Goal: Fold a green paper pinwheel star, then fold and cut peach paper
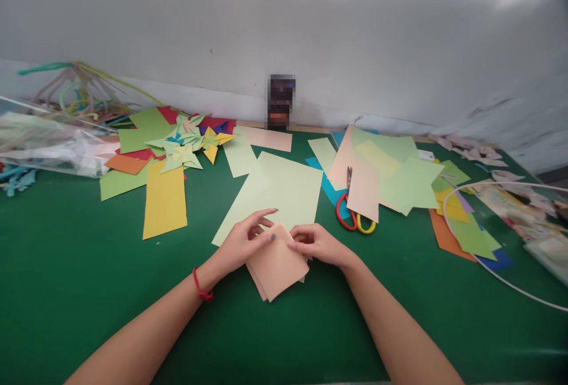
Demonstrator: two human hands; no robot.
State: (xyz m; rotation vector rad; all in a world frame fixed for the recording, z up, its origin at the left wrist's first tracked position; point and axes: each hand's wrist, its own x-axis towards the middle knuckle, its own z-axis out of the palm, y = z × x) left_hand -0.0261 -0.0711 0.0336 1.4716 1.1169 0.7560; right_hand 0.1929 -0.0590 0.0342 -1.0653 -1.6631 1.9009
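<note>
A folded piece of peach paper [279, 267] is held between my two hands, low over the table, with its loose layered corners toward me. My left hand [246, 240] grips its upper left edge, thumb on top and index finger stretched out. At the upper right edge, my right hand [317, 244] pinches the paper between thumb and fingers. Behind the hands lies a large pale green sheet [284, 187]. Scissors [352, 210] with red and yellow handles rest to the right, partly under a peach strip [364, 193].
Folded paper stars [186, 142] lie at the back left, near a yellow sheet [165, 201]. Stacked pale green sheets [399, 166] are at the right. A white hoop [448, 207] curves over coloured papers there. A plastic bag [57, 145] sits far left. A wall rises behind the green table [213, 337].
</note>
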